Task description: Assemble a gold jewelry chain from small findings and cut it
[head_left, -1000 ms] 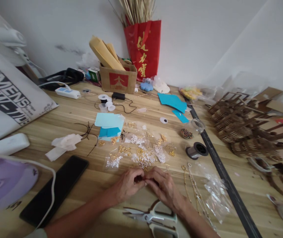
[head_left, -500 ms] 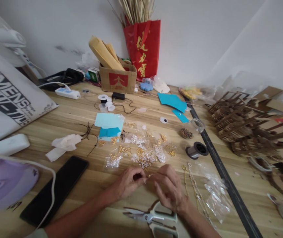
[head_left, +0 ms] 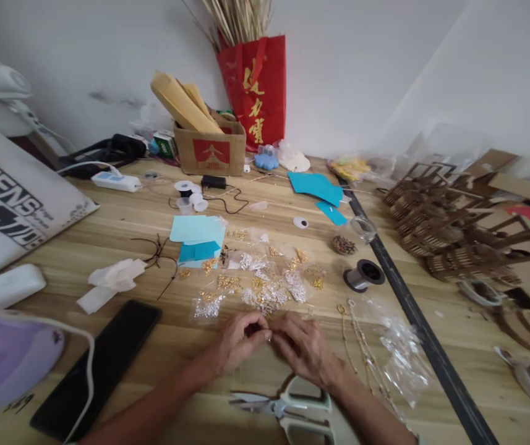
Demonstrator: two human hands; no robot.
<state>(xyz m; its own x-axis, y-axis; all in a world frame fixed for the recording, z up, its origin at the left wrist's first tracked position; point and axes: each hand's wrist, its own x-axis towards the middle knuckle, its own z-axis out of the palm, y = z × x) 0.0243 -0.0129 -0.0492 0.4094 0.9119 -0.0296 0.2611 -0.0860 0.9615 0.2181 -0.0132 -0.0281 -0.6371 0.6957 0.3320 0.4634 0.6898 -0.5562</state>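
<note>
Thumb and forefinger pinched, my left hand (head_left: 242,339) meets my right hand (head_left: 302,346) over the front middle of the table. A tiny bright thing shows between the fingertips, too small to name. My right hand's fingers are also closed and bent toward the left. Just beyond both hands lie small bags and heaps of silver and gold beads (head_left: 267,296). Below my right hand rest scissors (head_left: 276,405) with pale handles, blades apart and pointing left. Gold and silver chains (head_left: 362,340) lie to the right of my right hand.
A spool of wire (head_left: 363,275) and a bowl of beads (head_left: 343,245) stand to the right. Clear plastic bags (head_left: 406,358) lie beside the chains. On the left are a black phone-like slab (head_left: 100,371), a purple iron (head_left: 9,364) and its white cord. Brown wooden baskets (head_left: 459,247) crowd the far right.
My right hand has moved left and its fingers have come against my left fingertips. My left hand keeps its pinch. The whole view has shifted slightly.
</note>
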